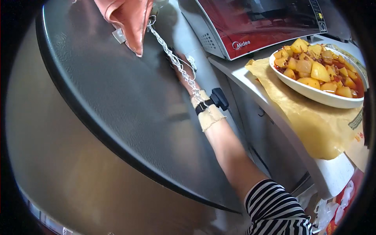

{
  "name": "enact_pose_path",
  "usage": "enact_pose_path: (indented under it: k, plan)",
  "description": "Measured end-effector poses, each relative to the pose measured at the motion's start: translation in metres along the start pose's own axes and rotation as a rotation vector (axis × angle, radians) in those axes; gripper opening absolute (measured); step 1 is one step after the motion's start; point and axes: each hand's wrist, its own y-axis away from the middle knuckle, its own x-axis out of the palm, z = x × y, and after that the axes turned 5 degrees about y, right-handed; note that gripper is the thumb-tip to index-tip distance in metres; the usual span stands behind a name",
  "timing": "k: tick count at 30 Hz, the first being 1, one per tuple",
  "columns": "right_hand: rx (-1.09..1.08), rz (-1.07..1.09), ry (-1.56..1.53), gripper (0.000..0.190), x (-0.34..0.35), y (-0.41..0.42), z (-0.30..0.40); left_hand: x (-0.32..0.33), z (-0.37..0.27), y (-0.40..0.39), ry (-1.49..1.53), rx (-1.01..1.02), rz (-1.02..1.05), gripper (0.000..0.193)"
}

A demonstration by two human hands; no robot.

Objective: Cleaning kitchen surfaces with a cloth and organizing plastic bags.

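Note:
From the lower right my right arm, in a striped sleeve (276,202), reaches along a dark grey textured appliance panel (126,97). A beige cuff (210,113) and a black strap with a black device (219,99) circle the wrist. My right hand (178,63) is in shadow, its fingers partly hidden behind tangled white netting or string (171,55); whether it grips anything is unclear. That white tangle runs from the top down to the cuff. Close to the hand is a white plug-like object (191,62). A pink cloth (129,23) hangs over the panel's top. My left hand is out of view.
At right, a white bowl (317,97) of potato chunks in red sauce rests on yellow paper (308,129) on a white counter (335,173). A red Midea microwave (252,26) stands behind it. Plastic bags (326,211) lie below the counter.

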Motion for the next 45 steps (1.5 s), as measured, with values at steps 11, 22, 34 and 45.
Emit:
enact_pose_path:
  k: [11,22,34,45]
  plan:
    - [1.085,0.216,0.395,0.043,-0.157,0.333,-0.137,0.005,0.001,0.000,0.013,0.008,-0.010,0.076]
    - [0.167,0.183,-0.389,0.034,-0.046,0.039,0.118,0.005,0.005,-0.001,0.085,0.038,-0.018,0.076]
    - [0.947,0.286,0.351,0.048,-0.085,0.164,-0.069,-0.017,-0.006,0.012,-0.051,-0.039,0.198,0.076]
    - [0.220,0.172,-0.432,0.037,-0.082,0.058,0.200,-0.015,-0.011,-0.003,-0.109,0.024,0.118,0.080]
